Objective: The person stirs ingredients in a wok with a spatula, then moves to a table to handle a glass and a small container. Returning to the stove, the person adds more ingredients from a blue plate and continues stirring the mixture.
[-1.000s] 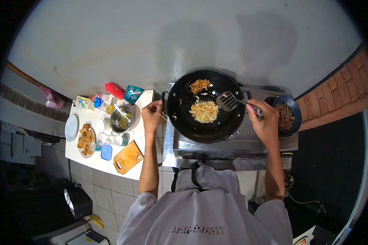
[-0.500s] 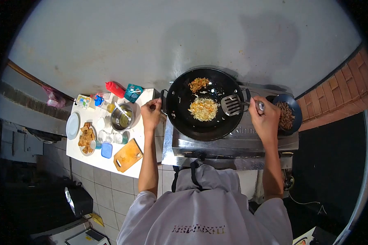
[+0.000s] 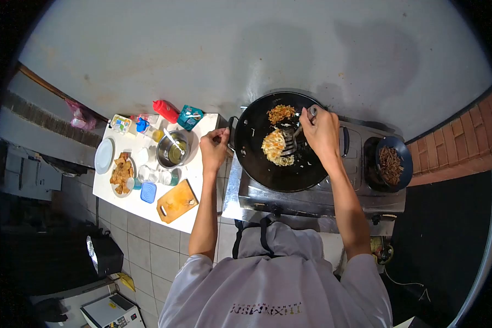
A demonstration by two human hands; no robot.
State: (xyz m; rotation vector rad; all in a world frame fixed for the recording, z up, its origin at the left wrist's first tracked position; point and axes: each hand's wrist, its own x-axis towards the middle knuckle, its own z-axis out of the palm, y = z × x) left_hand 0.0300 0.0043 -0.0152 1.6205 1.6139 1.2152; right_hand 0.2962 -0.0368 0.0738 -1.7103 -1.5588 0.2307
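Note:
My left hand (image 3: 214, 146) is closed at the left handle (image 3: 232, 132) of a black wok (image 3: 279, 179), fingertips pinched against it. My right hand (image 3: 321, 134) grips a slotted metal spatula (image 3: 291, 146) above the wok's right side. The spatula's slotted blade is down at the right edge of a pale, egg-like mass (image 3: 274, 144), partly tucked against it. Behind that, a smaller heap of browned, chopped bits (image 3: 281, 114) sits on the wok's far side.
On the right of the stove (image 3: 355, 191), a dark pan (image 3: 405, 174) holds brown strips (image 3: 390, 164). A white table (image 3: 115, 188) at left carries a steel bowl (image 3: 172, 153), a cutting board (image 3: 177, 201), a red bottle (image 3: 165, 111) and a plate of fried pieces (image 3: 121, 175).
My right hand has moved left over the wok with the spatula, its blade now at the egg-like mass, which looks more bunched up. My left hand stays by the handle; the view has shifted slightly.

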